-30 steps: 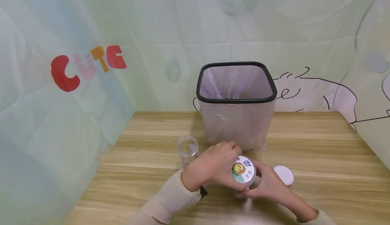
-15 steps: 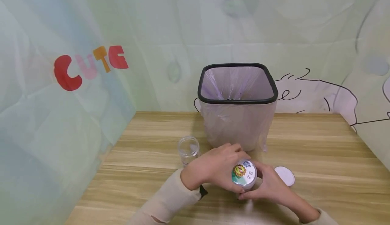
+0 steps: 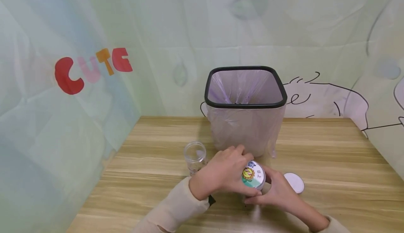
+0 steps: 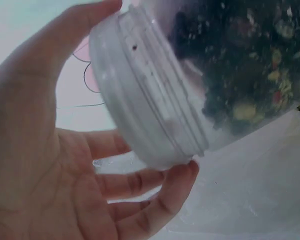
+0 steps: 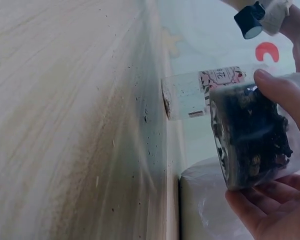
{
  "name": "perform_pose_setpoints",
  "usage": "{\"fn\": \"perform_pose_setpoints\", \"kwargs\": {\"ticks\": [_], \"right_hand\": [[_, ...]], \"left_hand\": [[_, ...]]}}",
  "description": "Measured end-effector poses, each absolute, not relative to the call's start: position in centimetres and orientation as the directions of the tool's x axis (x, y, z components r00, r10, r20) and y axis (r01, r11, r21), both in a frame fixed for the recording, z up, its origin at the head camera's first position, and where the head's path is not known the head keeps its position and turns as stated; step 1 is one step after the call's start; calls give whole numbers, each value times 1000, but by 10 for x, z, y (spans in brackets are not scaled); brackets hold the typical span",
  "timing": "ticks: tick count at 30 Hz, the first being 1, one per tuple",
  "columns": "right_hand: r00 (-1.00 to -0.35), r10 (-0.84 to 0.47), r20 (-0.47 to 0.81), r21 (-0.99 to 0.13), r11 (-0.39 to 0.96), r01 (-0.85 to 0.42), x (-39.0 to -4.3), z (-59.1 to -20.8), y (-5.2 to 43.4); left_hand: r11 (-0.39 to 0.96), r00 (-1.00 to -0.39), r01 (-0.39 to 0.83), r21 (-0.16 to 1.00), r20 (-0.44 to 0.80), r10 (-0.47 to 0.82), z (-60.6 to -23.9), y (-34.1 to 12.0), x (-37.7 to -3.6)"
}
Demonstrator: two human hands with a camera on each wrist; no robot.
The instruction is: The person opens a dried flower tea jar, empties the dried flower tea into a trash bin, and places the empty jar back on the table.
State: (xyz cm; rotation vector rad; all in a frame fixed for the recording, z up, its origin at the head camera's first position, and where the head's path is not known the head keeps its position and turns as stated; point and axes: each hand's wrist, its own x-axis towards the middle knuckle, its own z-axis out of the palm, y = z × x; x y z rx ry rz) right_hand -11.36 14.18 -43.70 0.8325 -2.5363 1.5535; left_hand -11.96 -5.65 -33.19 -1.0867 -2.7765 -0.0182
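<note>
Jar: a clear jar (image 3: 256, 182) with dark, flecked contents is held just above the near middle of the wooden table (image 3: 331, 145), in front of the lined bin (image 3: 246, 110).
Left hand: the left hand (image 3: 222, 175) wraps its fingers and thumb round the stickered lid (image 3: 253, 177), a hold suited to turning it.
Right hand: the right hand (image 3: 277, 192) cups the jar body from below and the right, fingers curled on it, probably to brace it against the twist.
Left wrist view: shows the lid's white rim (image 4: 140, 100) and the threads, hidden from the head camera; whether the lid has loosened cannot be told.
Right wrist view: shows the contents through the wall (image 5: 255, 145).
Surroundings: an empty clear jar (image 3: 195, 155) stands left of the hands; a loose white lid (image 3: 294, 182) lies flat to the right.
</note>
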Motion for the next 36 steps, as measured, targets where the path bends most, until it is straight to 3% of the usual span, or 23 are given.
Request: {"fn": "perform_pose_setpoints", "kwargs": {"ticks": [11, 36], "right_hand": [[-860, -397, 321, -807, 361, -468, -112, -436, 140], [-877, -335, 344, -803, 379, -460, -116, -446, 164]], "left_hand": [[777, -763, 623, -90, 146, 629, -333, -52, -117], [833, -824, 550, -49, 130, 552, -329, -67, -112]]}}
